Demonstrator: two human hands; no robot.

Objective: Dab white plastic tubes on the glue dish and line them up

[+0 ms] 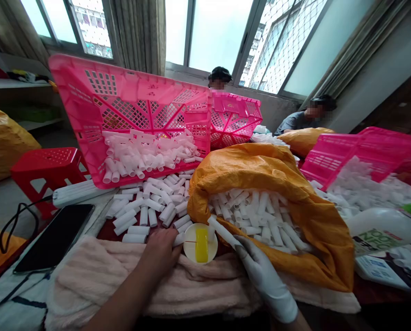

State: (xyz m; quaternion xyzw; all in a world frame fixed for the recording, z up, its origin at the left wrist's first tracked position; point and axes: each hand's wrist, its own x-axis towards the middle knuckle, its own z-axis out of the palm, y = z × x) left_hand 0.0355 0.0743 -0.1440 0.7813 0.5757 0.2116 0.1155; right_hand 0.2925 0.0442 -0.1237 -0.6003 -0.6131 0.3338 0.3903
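Observation:
My bare left hand (162, 250) is closed around a short white tube (179, 239), whose end points at a round white dish (188, 252). In that dish is a glossy yellow block (202, 246), with a thin line running to it from the tube side; what the line is I cannot make out. A white glove covers my right hand (257, 264), which grips a longer white tube (222, 231) by its lower end, tilted up to the left. Loose white tubes (150, 197) lie beyond my left hand. Just past my right hand, an orange sack (247, 161) lies open, with similar tubes inside.
A pink basket (133, 87) lies tipped toward me with tubes spilling out; more pink baskets (357, 156) stand right. A phone (55, 239) and red stool (50, 170) are left. A plastic bottle (381, 227) lies right. A pink towel (105, 280) covers the front edge. Two people sit beyond.

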